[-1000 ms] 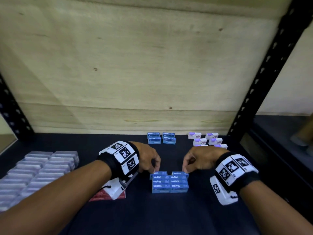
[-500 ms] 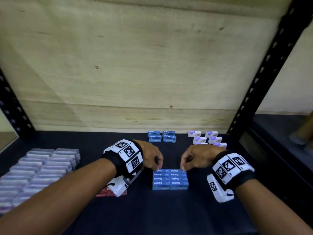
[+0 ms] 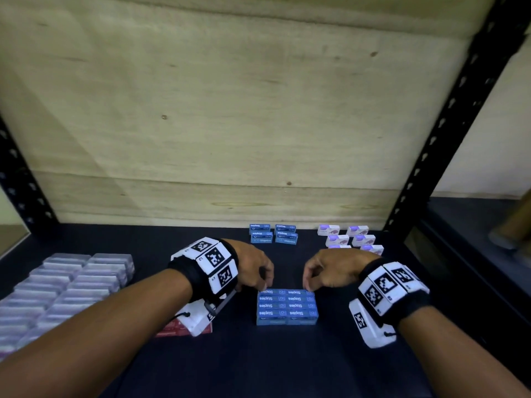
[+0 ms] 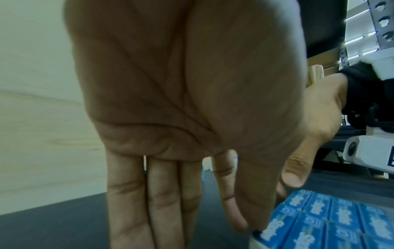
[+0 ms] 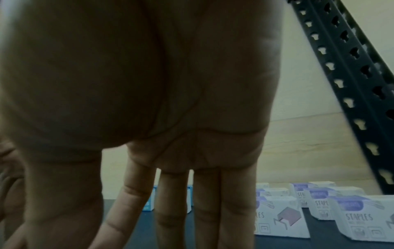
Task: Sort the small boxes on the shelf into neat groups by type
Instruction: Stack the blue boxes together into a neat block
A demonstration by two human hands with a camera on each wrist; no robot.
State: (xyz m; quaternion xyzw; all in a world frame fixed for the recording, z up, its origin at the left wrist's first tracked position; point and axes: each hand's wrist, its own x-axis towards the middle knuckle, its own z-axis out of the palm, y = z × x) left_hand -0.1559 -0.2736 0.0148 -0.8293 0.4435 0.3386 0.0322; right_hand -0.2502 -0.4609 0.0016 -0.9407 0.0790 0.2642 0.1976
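Note:
A block of blue Staples boxes (image 3: 287,307) lies two wide and several rows deep on the dark shelf (image 3: 258,363). My left hand (image 3: 258,272) touches its far left corner with thumb and forefinger. My right hand (image 3: 321,271) touches the far right corner. In the left wrist view my left hand's fingers (image 4: 162,202) point straight down beside the block (image 4: 330,222). My right hand's fingers (image 5: 204,202) also hang straight. A smaller group of blue boxes (image 3: 273,234) and a group of white and purple staple boxes (image 3: 350,238) stand at the back.
Rows of clear plastic cases (image 3: 66,282) fill the left of the shelf. A red packet (image 3: 175,330) lies under my left wrist. A black perforated post (image 3: 448,124) rises at the right, and a wooden back panel (image 3: 230,110) closes the rear.
The far row of the blue block, slightly out of line a second ago, now sits flush with the rest. Both hands stay at its far corners.

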